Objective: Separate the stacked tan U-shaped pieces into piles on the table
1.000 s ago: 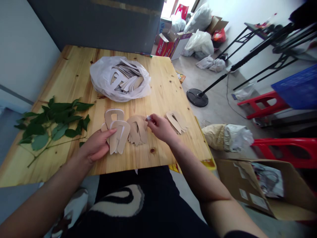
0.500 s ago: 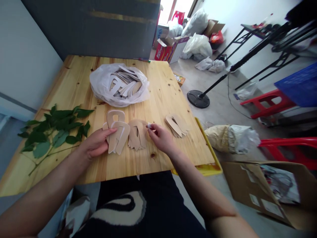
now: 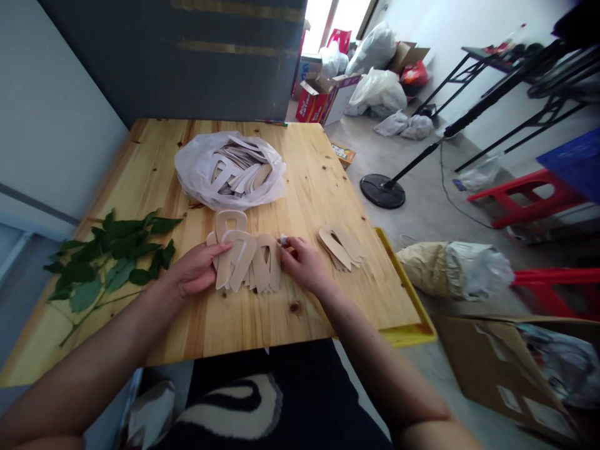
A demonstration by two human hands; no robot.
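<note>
My left hand (image 3: 195,271) lies on the wooden table (image 3: 225,319) and grips the left edge of a small stack of tan U-shaped cutouts (image 3: 234,257). Beside that stack lies a second pile of brown cutouts (image 3: 266,269). My right hand (image 3: 304,265) rests at this pile's right edge, fingers pinched on a small white bit (image 3: 282,240) that I cannot name. A third little pile of cutouts (image 3: 340,245) lies to the right of my right hand.
A white plastic bag (image 3: 229,169) full of cutouts sits further back on the table. A leafy green branch (image 3: 107,256) lies at the left. A yellow tray edge (image 3: 407,325) shows under the table's right side. Boxes, bags, red stools and a stand crowd the floor.
My view has tilted, so everything sits lower in frame. My right hand has drawn closer to the brown pile. My left hand keeps its hold on the tan stack.
</note>
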